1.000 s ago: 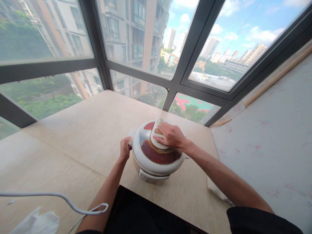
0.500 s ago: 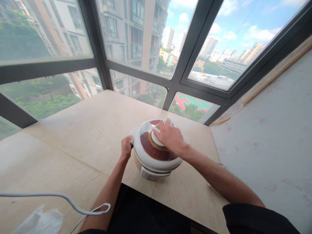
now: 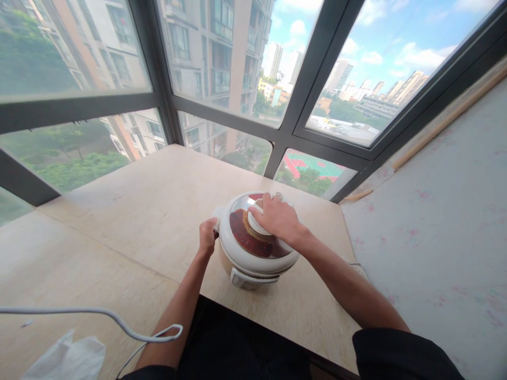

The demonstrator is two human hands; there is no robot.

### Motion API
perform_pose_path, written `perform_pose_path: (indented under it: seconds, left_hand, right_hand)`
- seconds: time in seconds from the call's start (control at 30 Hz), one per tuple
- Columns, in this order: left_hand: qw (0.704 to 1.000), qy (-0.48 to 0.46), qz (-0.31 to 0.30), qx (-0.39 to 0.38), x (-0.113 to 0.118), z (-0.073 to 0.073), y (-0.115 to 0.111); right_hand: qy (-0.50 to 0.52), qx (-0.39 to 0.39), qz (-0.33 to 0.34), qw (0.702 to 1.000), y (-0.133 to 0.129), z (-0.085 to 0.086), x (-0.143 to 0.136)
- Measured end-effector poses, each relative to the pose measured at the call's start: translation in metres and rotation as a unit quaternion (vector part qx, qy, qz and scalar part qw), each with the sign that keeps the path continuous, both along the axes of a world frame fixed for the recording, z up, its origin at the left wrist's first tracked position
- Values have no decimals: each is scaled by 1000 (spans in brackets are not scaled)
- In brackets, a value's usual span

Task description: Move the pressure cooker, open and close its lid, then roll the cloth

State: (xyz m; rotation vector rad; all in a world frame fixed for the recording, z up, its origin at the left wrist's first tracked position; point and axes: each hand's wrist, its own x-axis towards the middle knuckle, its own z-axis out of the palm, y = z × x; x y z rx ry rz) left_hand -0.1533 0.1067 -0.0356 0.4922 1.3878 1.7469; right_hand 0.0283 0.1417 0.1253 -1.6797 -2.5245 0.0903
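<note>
A round white electric cooker stands near the front edge of the stone-like ledge. Its lid has a white rim around a glossy see-through centre that looks dark red. My left hand is closed around the white side handle at the cooker's left. On top, my right hand has its fingers wrapped over the white lid knob, hiding part of it. The lid sits on the cooker, and a panel sticks out low on the front.
A pale cable loops across the front left, over my left forearm. Crumpled white tissue lies beneath it. Dark-framed windows bound the ledge at the back, and a flowered wall stands to the right.
The cooker has shifted very slightly to the right, with both hands along with it. My right hand now covers the small red spot behind the knob. Both grips look the same.
</note>
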Motion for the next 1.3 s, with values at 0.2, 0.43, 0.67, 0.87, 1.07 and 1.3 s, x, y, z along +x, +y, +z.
perform_pose_path:
  seconds: [0.2,0.43,0.67,0.87,1.07,1.3]
  left_hand:
    - [1000,2,-6,4,-1,-2,0]
    - [1000,3,-13,7,-2,-3,0]
    - [1000,0,-10,9,-2,-2,2]
    - [1000,1,-12,12,-2,-1,1]
    - [1000,3,-9,15,-1,1,-1]
    - [1000,3,-5,16,-1,1,-1]
  right_hand:
    - [141,-84,133,977,18,6,28]
    - [211,-74,113,968,26,-1,30]
    - [281,-104,70,952,34,15,44]
    - [356,-86,64,928,35,23,60]
    - [430,-43,37,901,35,37,78]
    - [477,-28,-1,878,26,44,97]
